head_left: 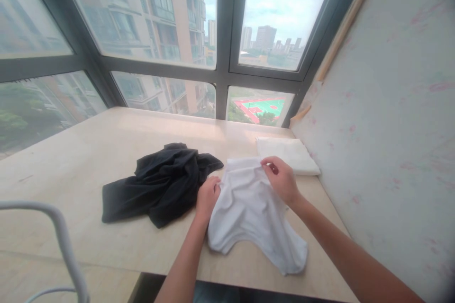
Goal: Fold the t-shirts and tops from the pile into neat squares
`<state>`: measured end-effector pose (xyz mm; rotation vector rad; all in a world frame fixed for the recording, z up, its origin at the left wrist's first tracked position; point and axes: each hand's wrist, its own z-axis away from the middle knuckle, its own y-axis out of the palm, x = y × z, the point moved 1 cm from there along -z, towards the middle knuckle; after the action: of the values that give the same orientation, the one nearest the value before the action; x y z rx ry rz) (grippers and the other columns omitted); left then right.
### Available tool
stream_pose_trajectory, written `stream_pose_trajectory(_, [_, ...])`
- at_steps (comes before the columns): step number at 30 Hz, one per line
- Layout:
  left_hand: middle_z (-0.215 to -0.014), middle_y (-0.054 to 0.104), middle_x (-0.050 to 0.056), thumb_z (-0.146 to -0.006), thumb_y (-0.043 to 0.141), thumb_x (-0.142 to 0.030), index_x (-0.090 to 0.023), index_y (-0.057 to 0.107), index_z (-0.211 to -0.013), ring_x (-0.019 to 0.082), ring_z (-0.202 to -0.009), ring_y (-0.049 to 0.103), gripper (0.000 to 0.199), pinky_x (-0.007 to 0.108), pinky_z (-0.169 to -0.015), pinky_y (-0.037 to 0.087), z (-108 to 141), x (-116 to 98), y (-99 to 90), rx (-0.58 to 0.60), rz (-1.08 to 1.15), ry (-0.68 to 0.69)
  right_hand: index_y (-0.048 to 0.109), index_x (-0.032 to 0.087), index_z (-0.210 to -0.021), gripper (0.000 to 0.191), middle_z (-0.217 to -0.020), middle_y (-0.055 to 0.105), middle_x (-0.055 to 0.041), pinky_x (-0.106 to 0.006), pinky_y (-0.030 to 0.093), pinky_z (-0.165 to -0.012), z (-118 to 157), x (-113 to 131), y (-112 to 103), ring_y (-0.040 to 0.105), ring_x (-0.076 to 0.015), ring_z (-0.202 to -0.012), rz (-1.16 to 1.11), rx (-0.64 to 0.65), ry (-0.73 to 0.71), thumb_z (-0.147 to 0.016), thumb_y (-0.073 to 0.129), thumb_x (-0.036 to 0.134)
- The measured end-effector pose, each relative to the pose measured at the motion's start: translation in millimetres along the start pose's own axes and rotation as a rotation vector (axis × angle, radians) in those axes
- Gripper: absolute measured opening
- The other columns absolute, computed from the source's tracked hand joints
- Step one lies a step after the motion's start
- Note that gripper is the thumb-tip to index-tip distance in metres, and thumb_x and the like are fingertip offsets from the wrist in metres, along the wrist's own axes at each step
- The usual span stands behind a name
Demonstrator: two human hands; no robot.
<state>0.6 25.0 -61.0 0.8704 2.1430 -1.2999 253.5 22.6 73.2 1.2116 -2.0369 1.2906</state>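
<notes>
Grey-framed window (223,33) across the top of the frame, with buildings beyond it and a green-and-red court (265,106) through the low pane right of centre. Pale, pink-flecked wall (398,104) down the right side. Light wooden table (88,144) under everything else. Black cloth (167,180), crumpled, left of centre, right by the left hand (208,194) and in the way on that side. Folded cloth (300,154), white, right of centre, just beyond the right hand (280,177). Grey tube (67,241), bent, at lower left, with a thin cable (53,289) beside it, both well apart from the hands.

White cloth (245,203) just right of the centre, wrinkled on the table between both hands, with a curved, cut-in lower edge. Upper right corner pinched between right thumb and forefinger. Left fingers curled narrow at the left edge; cannot tell whether gripping or merely touching.

Widest room for moving at left, from the black cloth out to the window side. Narrower strip towards the wall at right. Narrowest margin at bottom centre, between the white cloth's lower end and the table's near edge.
</notes>
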Motion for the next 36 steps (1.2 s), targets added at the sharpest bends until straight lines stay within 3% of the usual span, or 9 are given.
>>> stream_pose_trajectory(2, [-0.106, 0.074, 0.007, -0.087, 0.043, -0.018, -0.020, 0.069, -0.100, 0.021, -0.099, 0.070, 0.029, 0.034, -0.090, 0.055, 1, -1, -3.1, -0.055, 0.011, -0.028, 0.071, 0.023, -0.101, 0.023, -0.092, 0.072, -0.0040, -0.028, 0.052, -0.065, 22, -16, 8, 0.063, -0.0161, -0.072, -0.056, 0.321, 0.026, -0.084, 0.057, 0.030])
stream_pose_trajectory(4, [-0.107, 0.074, 0.008, -0.091, 0.042, -0.022, -0.020, 0.068, -0.104, 0.021, -0.100, 0.070, 0.029, 0.034, -0.089, 0.055, 1, -3, -6.0, -0.096, 0.026, -0.035, 0.070, 0.024, -0.109, 0.031, -0.099, 0.073, -0.0045, -0.029, 0.053, -0.065, 41, -42, 5, 0.065, -0.0170, -0.075, -0.106, 0.443, 0.089, -0.081, 0.060, 0.032])
stream_pose_trajectory(8, [-0.105, 0.074, 0.008, -0.094, 0.043, -0.030, -0.020, 0.067, -0.105, 0.020, -0.095, 0.070, 0.028, 0.031, -0.084, 0.056, 5, -10, -9.1, -0.135, 0.062, -0.032, 0.067, 0.019, -0.106, 0.036, -0.094, 0.073, -0.0089, -0.034, 0.054, -0.069, 70, -115, -30, 0.066, -0.0212, -0.074, 0.035, -0.110, 0.416, -0.083, 0.050, 0.041])
stream_pose_trajectory(10, [-0.099, 0.074, 0.008, -0.095, 0.043, -0.032, -0.019, 0.066, -0.104, 0.019, -0.089, 0.071, 0.028, 0.030, -0.080, 0.056, 7, -14, -12.0, -0.159, 0.075, -0.048, 0.068, 0.019, -0.097, 0.034, -0.087, 0.074, -0.0098, -0.036, 0.053, -0.071, 80, -145, -46, 0.067, -0.0243, -0.075, 0.180, -0.253, 0.526, -0.080, 0.050, 0.042])
stream_pose_trajectory(17, [-0.073, 0.069, 0.000, -0.094, 0.047, -0.034, -0.022, 0.067, -0.105, 0.014, -0.061, 0.065, 0.026, 0.024, -0.061, 0.051, 16, -58, -36.3, -0.007, 0.058, -0.041, 0.071, 0.023, -0.092, 0.033, -0.091, 0.075, -0.0069, -0.035, 0.050, -0.074, 89, -175, -48, 0.068, -0.0251, -0.081, 0.342, -0.104, 0.480, -0.081, 0.046, 0.040])
stream_pose_trajectory(22, [-0.068, 0.066, 0.001, -0.089, 0.058, -0.049, -0.019, 0.044, -0.143, 0.018, -0.056, 0.063, 0.063, 0.026, -0.052, 0.043, 30, -122, -10.2, 0.242, -0.227, 0.078, 0.071, 0.021, -0.093, 0.033, -0.093, 0.075, -0.0079, -0.035, 0.049, -0.077, 88, -177, -47, 0.068, -0.0252, -0.083, 0.326, -0.106, 0.489, -0.081, 0.046, 0.039])
stream_pose_trajectory(27, [-0.079, 0.071, 0.007, -0.092, 0.053, -0.029, -0.023, 0.070, -0.092, 0.023, -0.074, 0.068, 0.018, 0.028, -0.061, 0.049, 30, -132, 17.6, 0.177, -0.182, 0.125, 0.071, 0.020, -0.092, 0.034, -0.091, 0.074, -0.0086, -0.035, 0.049, -0.077, 89, -176, -51, 0.067, -0.0258, -0.082, 0.287, -0.123, 0.478, -0.081, 0.045, 0.039])
stream_pose_trajectory(32, [-0.092, 0.074, 0.004, -0.094, 0.055, -0.031, -0.021, 0.070, -0.102, 0.017, -0.080, 0.069, 0.019, 0.030, -0.075, 0.056, -17, -134, -33.7, -0.194, 0.151, 0.018, 0.071, 0.020, -0.093, 0.035, -0.088, 0.074, -0.0086, -0.035, 0.048, -0.075, 91, -175, -52, 0.066, -0.0254, -0.080, 0.244, -0.147, 0.470, -0.080, 0.045, 0.040])
stream_pose_trajectory(36, [-0.093, 0.073, 0.001, -0.088, 0.067, -0.027, -0.018, 0.069, -0.098, 0.016, -0.091, 0.070, 0.014, 0.034, -0.089, 0.056, -72, -165, -112.6, -0.600, 0.418, 0.233, 0.071, 0.019, -0.093, 0.035, -0.086, 0.073, -0.0084, -0.035, 0.047, -0.074, 92, -175, -51, 0.065, -0.0249, -0.078, 0.230, -0.153, 0.495, -0.080, 0.047, 0.040])
